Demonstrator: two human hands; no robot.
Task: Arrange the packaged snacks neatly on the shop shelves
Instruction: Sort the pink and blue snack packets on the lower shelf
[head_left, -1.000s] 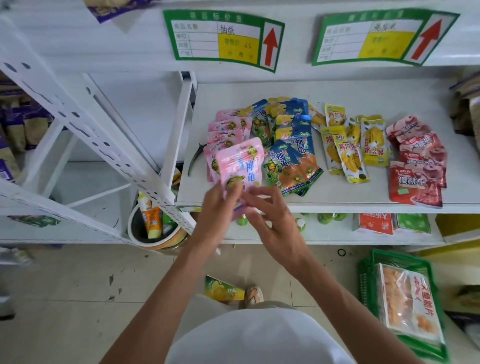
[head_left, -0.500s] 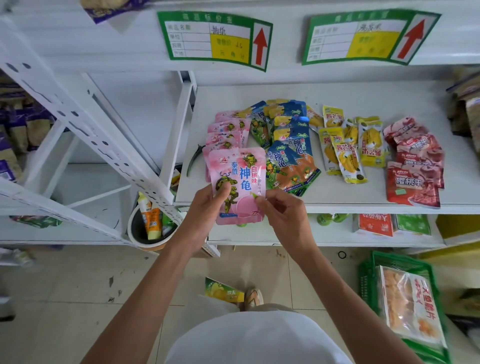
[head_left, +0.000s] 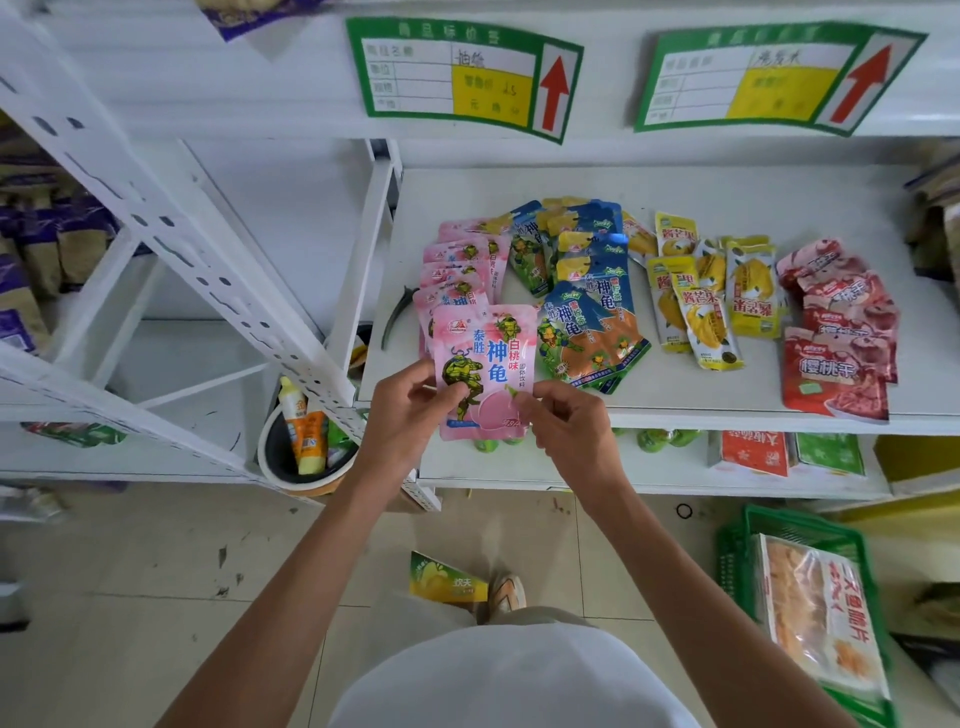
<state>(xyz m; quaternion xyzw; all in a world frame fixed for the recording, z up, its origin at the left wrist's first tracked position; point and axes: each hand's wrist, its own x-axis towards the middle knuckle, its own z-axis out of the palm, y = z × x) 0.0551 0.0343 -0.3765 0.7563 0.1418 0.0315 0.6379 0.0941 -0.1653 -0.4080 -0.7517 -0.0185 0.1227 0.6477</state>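
A glossy pink plastic snack pouch (head_left: 485, 371) is being pinched by both hands — left hand (head_left: 410, 415), right hand (head_left: 566, 431) — above the white metal shelf (head_left: 675, 400) front edge; about five matching pink pouches (head_left: 457, 270) are lying behind.

the white metal shelf (head_left: 675, 192) has bare surface along its back, behind the packets, and at its far right past the red foil cherry packets (head_left: 836, 332). a narrow bare strip runs along the front edge below the yellow mango packets (head_left: 711, 291). the middle is crowded: the stack of pink pouches (head_left: 457, 265), the fan of blue and orange pouches (head_left: 587, 291) and the yellow packets lie just beside one another, leaving little gap. a slanted white perforated upright (head_left: 208, 260) and a white post (head_left: 363, 249) close off the left side. the upper shelf edge with green price labels (head_left: 462, 78) limits headroom.
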